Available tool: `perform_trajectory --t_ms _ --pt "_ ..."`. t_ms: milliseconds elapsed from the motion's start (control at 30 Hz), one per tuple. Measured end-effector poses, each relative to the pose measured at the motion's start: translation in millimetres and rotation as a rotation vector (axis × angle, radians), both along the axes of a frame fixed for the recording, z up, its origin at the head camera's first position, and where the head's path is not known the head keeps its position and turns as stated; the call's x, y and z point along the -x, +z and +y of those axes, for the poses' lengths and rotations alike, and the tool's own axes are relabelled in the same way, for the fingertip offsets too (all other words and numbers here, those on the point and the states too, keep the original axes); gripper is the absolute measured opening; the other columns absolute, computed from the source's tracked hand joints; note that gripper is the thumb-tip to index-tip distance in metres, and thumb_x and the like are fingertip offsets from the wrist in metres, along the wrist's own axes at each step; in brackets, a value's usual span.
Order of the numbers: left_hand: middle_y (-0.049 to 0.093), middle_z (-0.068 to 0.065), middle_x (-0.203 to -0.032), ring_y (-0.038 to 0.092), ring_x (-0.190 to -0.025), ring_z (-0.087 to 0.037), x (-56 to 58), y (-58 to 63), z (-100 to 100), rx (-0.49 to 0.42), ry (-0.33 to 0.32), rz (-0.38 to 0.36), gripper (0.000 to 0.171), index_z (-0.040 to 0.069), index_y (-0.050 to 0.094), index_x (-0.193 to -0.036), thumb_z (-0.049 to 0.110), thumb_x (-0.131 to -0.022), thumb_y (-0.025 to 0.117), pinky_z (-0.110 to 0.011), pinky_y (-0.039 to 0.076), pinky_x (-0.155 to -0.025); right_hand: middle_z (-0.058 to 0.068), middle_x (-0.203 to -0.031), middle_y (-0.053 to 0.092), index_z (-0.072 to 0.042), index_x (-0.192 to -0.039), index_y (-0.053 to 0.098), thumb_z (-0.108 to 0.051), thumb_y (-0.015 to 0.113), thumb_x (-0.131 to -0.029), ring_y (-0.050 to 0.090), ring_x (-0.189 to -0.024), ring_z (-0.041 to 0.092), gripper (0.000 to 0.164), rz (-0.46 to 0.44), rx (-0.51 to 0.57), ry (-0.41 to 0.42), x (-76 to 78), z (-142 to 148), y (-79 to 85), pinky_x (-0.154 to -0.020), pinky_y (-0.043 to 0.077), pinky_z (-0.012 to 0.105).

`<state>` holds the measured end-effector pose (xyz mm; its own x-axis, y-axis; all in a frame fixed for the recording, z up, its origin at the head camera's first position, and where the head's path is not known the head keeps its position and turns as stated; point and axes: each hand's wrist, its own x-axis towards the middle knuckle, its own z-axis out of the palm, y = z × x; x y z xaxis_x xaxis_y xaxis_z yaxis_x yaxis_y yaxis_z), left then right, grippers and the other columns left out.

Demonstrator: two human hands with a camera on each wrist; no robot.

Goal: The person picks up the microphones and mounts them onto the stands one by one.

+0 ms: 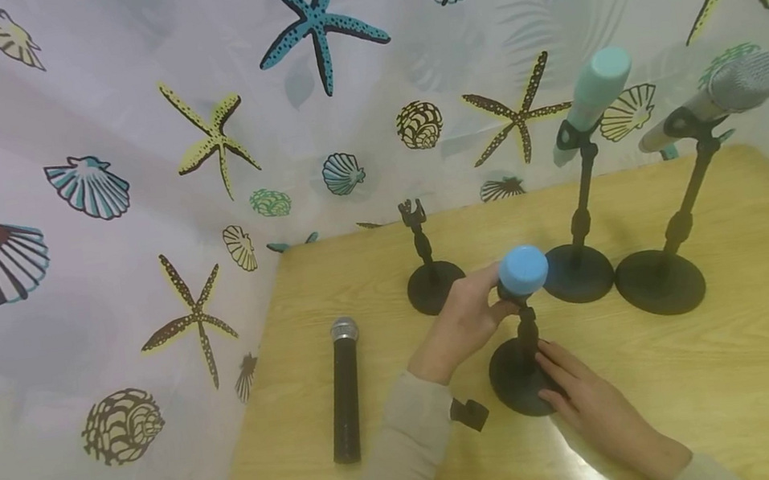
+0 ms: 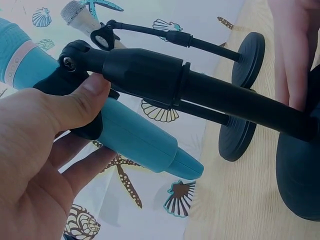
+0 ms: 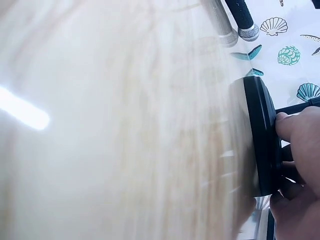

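A blue microphone (image 1: 523,270) sits in the clip of a black desk microphone stand (image 2: 145,75). My left hand (image 1: 463,315) grips the microphone and clip together. In the left wrist view the left thumb (image 2: 87,97) presses by the clip's joint, with fingers behind the blue body (image 2: 135,132). Low on the same stand, my right hand (image 1: 596,407) rests on the round base (image 1: 515,377), its fingers beside the pole and the thumb near the rim. The right wrist view shows that base (image 3: 260,135) edge-on, and part of the fingers is hidden.
A black microphone (image 1: 344,391) with a silver head lies left on the wooden table (image 1: 279,383). An empty-clip stand (image 1: 434,282) stands behind. Two stands at the back right hold a mint microphone (image 1: 598,90) and a silver one (image 1: 723,94). A small black piece (image 1: 473,413) lies near the left sleeve.
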<state>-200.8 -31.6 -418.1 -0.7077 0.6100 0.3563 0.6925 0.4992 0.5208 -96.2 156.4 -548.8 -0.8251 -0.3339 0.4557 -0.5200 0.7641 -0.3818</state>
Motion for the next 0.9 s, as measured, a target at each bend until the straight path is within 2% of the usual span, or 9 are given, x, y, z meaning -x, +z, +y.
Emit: perform_trajectory --t_ms 167,367,467,600,733,800,900 --pt "0.068 0.002 -0.121 0.063 -0.114 -0.008 -4.3 -4.5 1.6 -0.002 0.019 -0.008 0.047 0.015 0.057 -0.129 0.009 -0.086 0.075 -0.017 0.048 -0.101 0.025 -0.143 0.051 0.009 -0.129 0.059 -0.010 0.078 -0.082 0.054 -0.126 0.042 0.054 -0.005 0.007 0.002 -1.1 0.2 -1.2 -0.098 0.049 0.050" --pt "0.063 -0.002 -0.127 0.060 -0.118 -0.013 -15.0 -12.0 2.5 -0.010 0.075 0.006 0.052 0.012 0.050 -0.134 0.006 -0.089 0.073 -0.022 0.048 -0.104 0.025 -0.142 0.051 0.010 -0.128 0.059 -0.010 0.079 -0.081 0.055 -0.125 0.042 0.055 0.014 0.011 0.010 -0.2 0.3 -2.7 -0.098 0.050 0.049" --pt "0.058 -0.004 -0.132 0.056 -0.125 -0.015 -21.0 -16.1 2.7 -0.057 0.110 0.000 0.054 0.011 0.047 -0.137 0.006 -0.090 0.072 -0.023 0.049 -0.105 0.026 -0.142 0.051 0.010 -0.128 0.059 -0.010 0.079 -0.081 0.056 -0.124 0.042 0.055 0.016 0.011 0.012 0.2 0.3 -2.6 -0.098 0.050 0.049" --pt "0.049 -0.009 -0.136 0.051 -0.127 -0.019 -32.0 -20.6 4.8 -0.188 0.179 -0.124 0.053 0.008 0.041 -0.140 0.006 -0.094 0.066 -0.026 0.052 -0.101 0.026 -0.142 0.051 0.010 -0.127 0.059 -0.010 0.079 -0.080 0.056 -0.124 0.043 0.055 0.015 0.010 0.009 0.8 1.1 -1.5 -0.097 0.051 0.050" --pt "0.050 -0.009 -0.126 0.054 -0.118 -0.019 -43.8 -23.3 6.4 -0.337 0.275 -0.310 0.033 0.006 0.045 -0.128 0.014 -0.099 0.058 -0.024 0.055 -0.094 0.026 -0.141 0.052 0.011 -0.127 0.060 -0.009 0.080 -0.079 0.056 -0.123 0.043 0.055 0.032 0.017 0.015 1.0 2.4 -0.9 -0.096 0.052 0.049" --pt "0.057 -0.009 -0.120 0.059 -0.112 -0.019 -48.0 -24.2 7.0 -0.351 0.308 -0.356 0.025 0.005 0.051 -0.120 0.023 -0.102 0.053 -0.022 0.056 -0.091 0.026 -0.140 0.052 0.011 -0.126 0.060 -0.008 0.080 -0.079 0.057 -0.122 0.043 0.055 0.039 0.021 0.018 0.7 2.8 -1.2 -0.096 0.052 0.049" --pt "0.067 -0.006 -0.114 0.065 -0.107 -0.017 -50.4 -26.4 9.1 -0.316 0.290 -0.367 0.034 0.007 0.061 -0.113 0.036 -0.105 0.046 -0.022 0.056 -0.088 0.026 -0.140 0.052 0.010 -0.127 0.060 -0.008 0.080 -0.079 0.057 -0.122 0.043 0.055 0.044 0.021 0.016 0.2 2.3 -1.4 -0.096 0.051 0.049"
